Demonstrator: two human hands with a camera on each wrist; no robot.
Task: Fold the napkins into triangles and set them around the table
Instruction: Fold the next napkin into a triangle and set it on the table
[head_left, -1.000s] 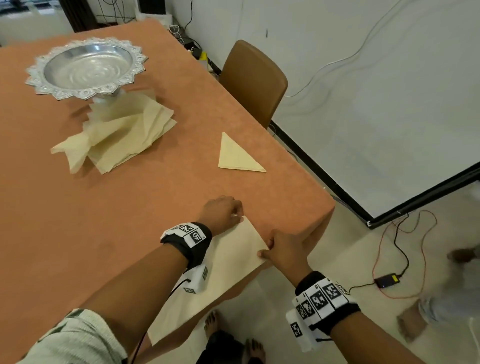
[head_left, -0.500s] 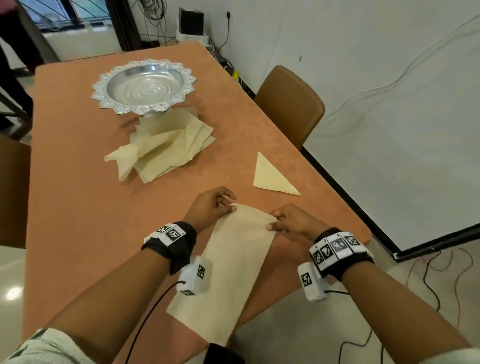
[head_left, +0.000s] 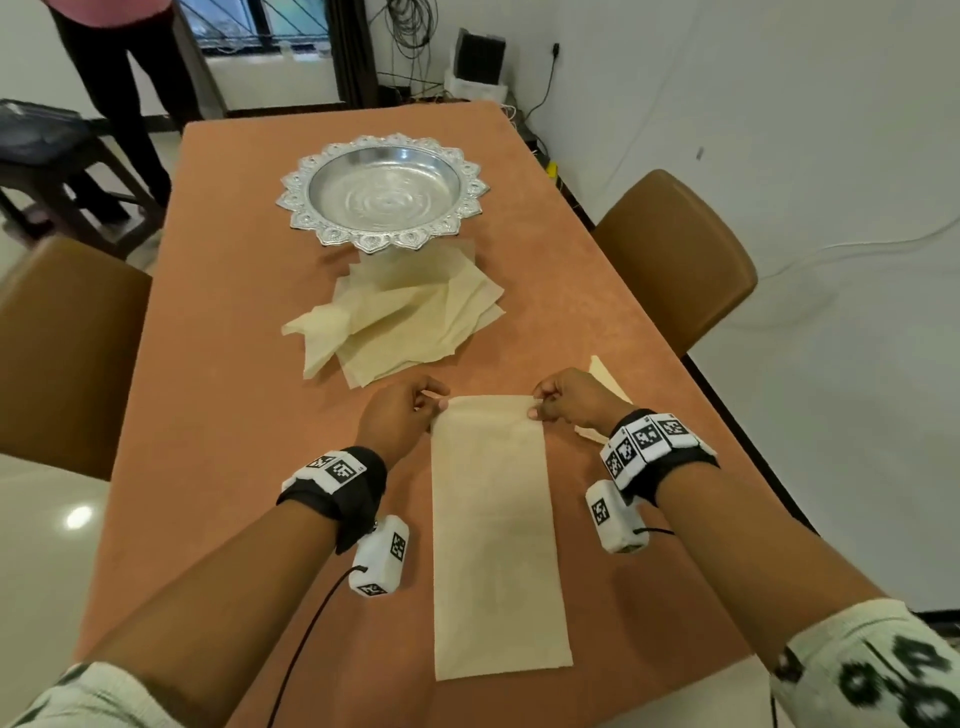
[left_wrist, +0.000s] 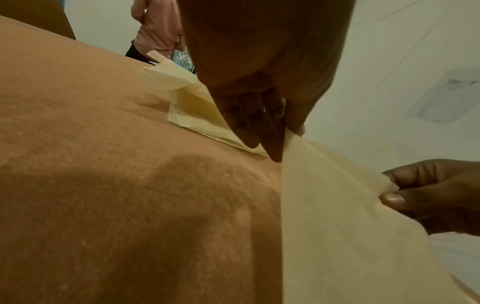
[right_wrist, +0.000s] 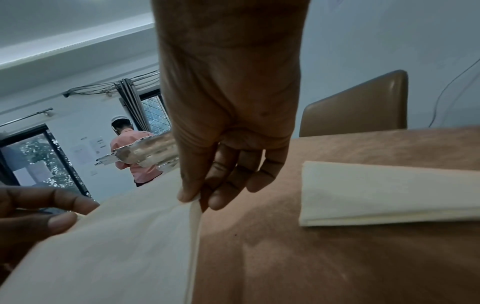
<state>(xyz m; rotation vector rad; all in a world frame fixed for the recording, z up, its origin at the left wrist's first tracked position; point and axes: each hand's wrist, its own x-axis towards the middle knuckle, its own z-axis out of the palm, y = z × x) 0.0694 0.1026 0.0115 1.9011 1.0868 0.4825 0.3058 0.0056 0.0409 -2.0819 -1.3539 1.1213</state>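
Napkin folding is judged to be at an early stage. One long cream paper napkin (head_left: 496, 540), folded to a narrow rectangle, is laid lengthwise on the orange-brown cloth-covered table (head_left: 218, 415), its near end at the table's near edge. Its far left corner is pinched between thumb and fingertips of the left hand (head_left: 400, 415), and its far right corner is pinched likewise by the right hand (head_left: 571, 402). One finished cream triangle (head_left: 605, 376) is seen just beyond the right hand, partly hidden. A loose heap of unfolded cream napkins (head_left: 410, 317) is left beside the ornate silver pedestal bowl (head_left: 384, 189); most places are not yet set.
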